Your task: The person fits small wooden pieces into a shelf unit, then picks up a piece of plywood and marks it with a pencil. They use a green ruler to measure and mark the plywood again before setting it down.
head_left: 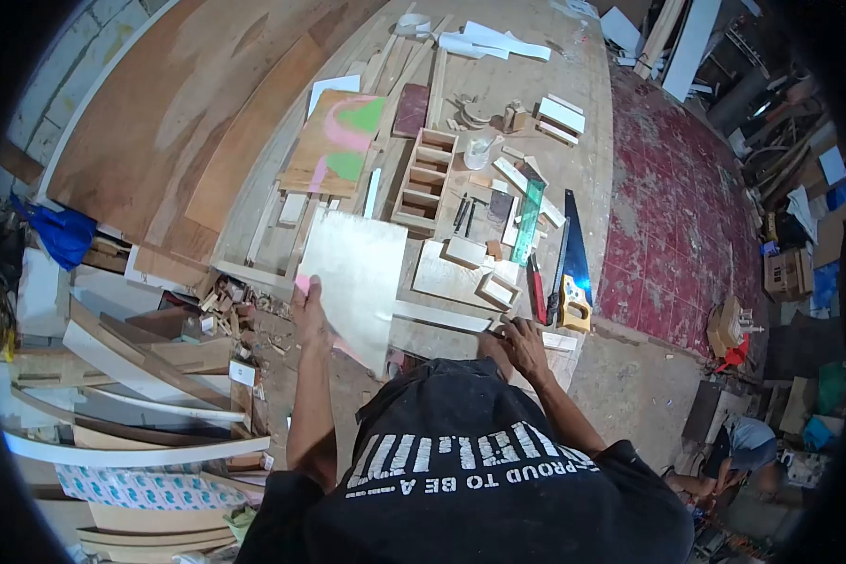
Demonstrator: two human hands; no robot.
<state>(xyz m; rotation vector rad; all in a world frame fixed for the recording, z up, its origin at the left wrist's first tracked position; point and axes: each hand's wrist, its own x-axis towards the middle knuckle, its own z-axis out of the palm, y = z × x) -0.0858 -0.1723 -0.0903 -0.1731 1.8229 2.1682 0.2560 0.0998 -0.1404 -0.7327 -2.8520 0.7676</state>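
Note:
My left hand is closed on the left edge of a thin pale board, held tilted over the front edge of the workbench. Pink shows along the board's lower left side. At the bench's front edge, my right hand has its fingers curled near a white strip; what they hold, if anything, is hard to see. Just beyond it lie a red-handled tool and a handsaw with a yellow handle. A wooden block with a recess rests on a flat wood piece nearby.
A wooden compartment box, a green ruler, a clear cup and a green-and-pink painted board lie on the bench. Curved wood pieces are stacked at left. Another person sits at lower right.

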